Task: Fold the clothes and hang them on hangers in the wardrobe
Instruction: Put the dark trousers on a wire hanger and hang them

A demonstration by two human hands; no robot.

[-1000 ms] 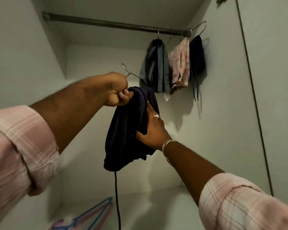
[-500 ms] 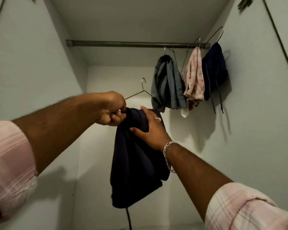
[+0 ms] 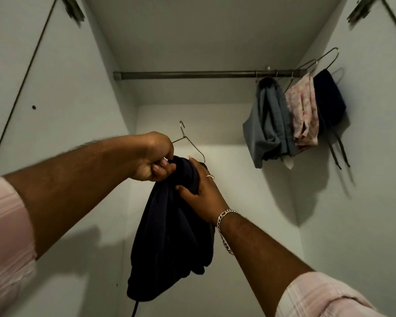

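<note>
Where dark garment (image 3: 169, 236) drapes, hanger (image 3: 188, 143) half-hidden.

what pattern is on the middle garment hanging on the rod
The middle hanging garment has a pink and white mottled, floral-looking print, seen in the head view.

garment (image 3: 169, 236) draped over hanger (image 3: 188, 143) below rod (image 3: 188, 74), three hung garments (image 3: 293, 115) right (rod's end)
</note>
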